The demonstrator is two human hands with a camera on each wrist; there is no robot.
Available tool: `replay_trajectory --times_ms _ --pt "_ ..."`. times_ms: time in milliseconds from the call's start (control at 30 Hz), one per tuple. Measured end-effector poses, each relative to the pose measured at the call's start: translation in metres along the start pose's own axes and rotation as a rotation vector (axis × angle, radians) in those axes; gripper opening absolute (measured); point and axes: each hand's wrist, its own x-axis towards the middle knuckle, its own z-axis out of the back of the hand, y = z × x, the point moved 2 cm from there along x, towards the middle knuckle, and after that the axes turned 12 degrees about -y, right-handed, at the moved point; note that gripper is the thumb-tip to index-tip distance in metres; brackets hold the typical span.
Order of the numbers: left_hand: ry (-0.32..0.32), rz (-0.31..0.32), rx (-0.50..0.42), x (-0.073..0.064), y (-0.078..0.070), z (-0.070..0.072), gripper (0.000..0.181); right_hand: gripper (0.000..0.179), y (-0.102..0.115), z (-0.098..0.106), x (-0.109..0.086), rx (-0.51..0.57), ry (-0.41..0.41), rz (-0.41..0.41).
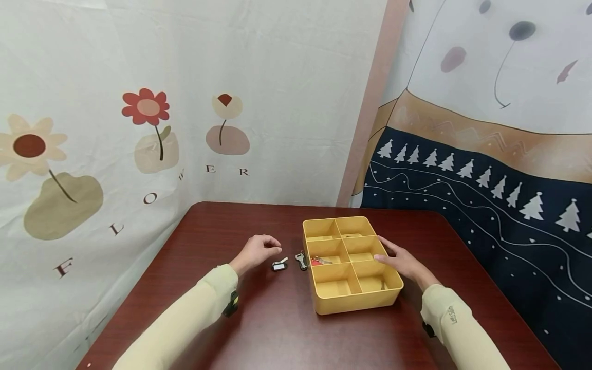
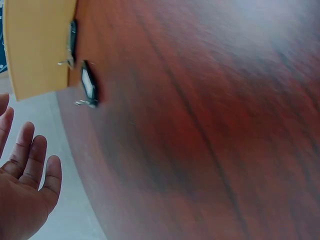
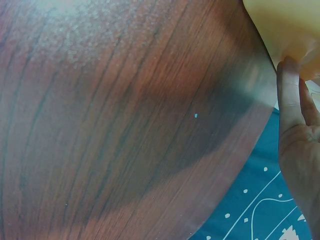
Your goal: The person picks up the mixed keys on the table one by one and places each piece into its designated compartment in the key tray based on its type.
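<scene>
A yellow divided storage box (image 1: pixel 334 303) stands on the table. My right hand (image 1: pixel 403 263) grips its right wall, thumb over the rim and fingers along the outside; the right wrist view shows fingers (image 3: pixel 289 92) against that yellow wall. To the left of the box, my left hand (image 1: pixel 259 252) is held near the loose keys with its fingers relaxed, holding nothing. Closest to it lies a key with a black, white-faced tag (image 1: pixel 279 266). Another key with a dark holder (image 1: pixel 301 261) lies right at the box's left side. Inside the middle-left compartment is a key with a red tag (image 1: pixel 317 261).
Small items also lie in the box's back-right and front-right compartments, partly hidden by the walls. The dark red wooden table (image 1: pixel 259 334) has rounded far corners. A white flower-printed curtain (image 1: pixel 287 103) and a navy tree-printed one (image 1: pixel 462 205) hang close around it.
</scene>
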Motion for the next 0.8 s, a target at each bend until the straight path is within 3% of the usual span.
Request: replay_trajectory --times_ms 167,400,800 --pt "-0.019 0.005 0.026 -0.005 0.011 0.001 0.007 0.081 -0.001 0.0 0.0 0.002 -0.001 0.002" --pt "-0.008 0.066 0.049 -0.011 0.022 -0.003 0.004 0.079 0.0 -0.001 0.0 -0.004 -0.006 -0.001" --pt "-0.02 0.032 0.105 -0.015 0.033 -0.008 0.006 0.078 0.001 -0.001 -0.001 -0.006 -0.008 -0.012"
